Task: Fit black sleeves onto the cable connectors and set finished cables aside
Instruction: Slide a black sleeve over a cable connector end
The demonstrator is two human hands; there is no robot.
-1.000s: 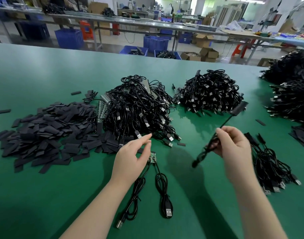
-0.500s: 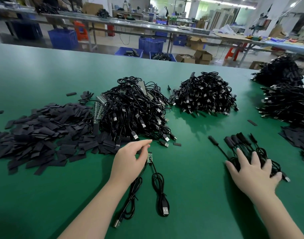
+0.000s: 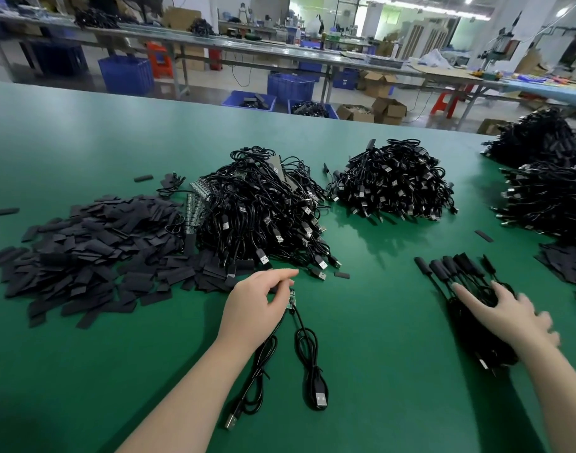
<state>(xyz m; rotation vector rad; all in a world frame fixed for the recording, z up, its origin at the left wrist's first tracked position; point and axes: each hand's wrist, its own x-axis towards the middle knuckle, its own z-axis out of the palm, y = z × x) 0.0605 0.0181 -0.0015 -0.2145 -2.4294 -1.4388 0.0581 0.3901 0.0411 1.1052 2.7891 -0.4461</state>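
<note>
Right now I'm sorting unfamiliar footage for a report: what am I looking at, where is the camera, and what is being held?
There is no machine here. A person works with bare hands, and the one picture comes from a camera on their head, looking forward and down. On the green table lie a heap of flat black sleeves, a big pile of black cables and further piles behind and to the right. The left hand has its fingers curled at a small green circuit board on a cable's end. Whether it pinches it, I cannot tell. The right hand rests flat, fingers spread, on the finished cables with sleeves on.
</note>
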